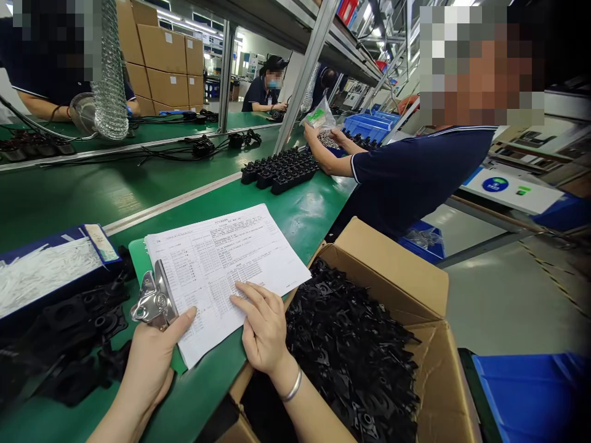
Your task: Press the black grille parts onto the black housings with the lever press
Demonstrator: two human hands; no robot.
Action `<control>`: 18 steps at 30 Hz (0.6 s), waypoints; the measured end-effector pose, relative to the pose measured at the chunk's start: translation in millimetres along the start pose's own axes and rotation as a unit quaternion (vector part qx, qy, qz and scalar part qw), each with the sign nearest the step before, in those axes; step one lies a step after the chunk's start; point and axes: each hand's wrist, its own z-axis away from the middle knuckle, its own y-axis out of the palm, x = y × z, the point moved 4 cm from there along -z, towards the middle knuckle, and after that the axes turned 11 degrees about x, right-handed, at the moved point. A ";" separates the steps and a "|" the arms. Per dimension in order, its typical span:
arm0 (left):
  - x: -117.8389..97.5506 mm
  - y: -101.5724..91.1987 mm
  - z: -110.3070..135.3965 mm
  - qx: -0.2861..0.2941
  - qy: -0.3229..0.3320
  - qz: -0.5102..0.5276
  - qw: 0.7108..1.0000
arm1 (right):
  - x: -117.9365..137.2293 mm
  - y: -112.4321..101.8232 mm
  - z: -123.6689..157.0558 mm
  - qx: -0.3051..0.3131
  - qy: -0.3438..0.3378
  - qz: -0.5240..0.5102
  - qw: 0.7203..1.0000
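A green clipboard (136, 253) with a metal clip (154, 301) lies on the green bench and carries a printed sheet (221, 258). My left hand (150, 360) grips the clipboard's near edge beside the clip, thumb on the paper. My right hand (263, 326) rests flat on the lower part of the sheet, fingers stretched out. Just right of that hand stands an open cardboard box (397, 277) filled with black plastic parts (351, 351).
Black parts (74, 332) and a blue box of white pieces (46, 271) sit at left. A co-worker in a dark shirt (415, 172) handles a bag (318, 117) beside rows of black parts (281, 167). Blue bins (530, 387) stand at right. Other people work behind.
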 end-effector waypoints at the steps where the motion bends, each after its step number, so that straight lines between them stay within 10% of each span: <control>1: 0.5 0.3 -0.3 0.002 0.001 0.002 1.000 | 0.0 0.2 0.2 -0.001 0.000 -0.001 1.000; 18: 1.8 -1.2 -2.3 0.011 0.012 0.001 1.000 | -5.6 9.5 15.5 -0.085 -0.009 -0.026 0.996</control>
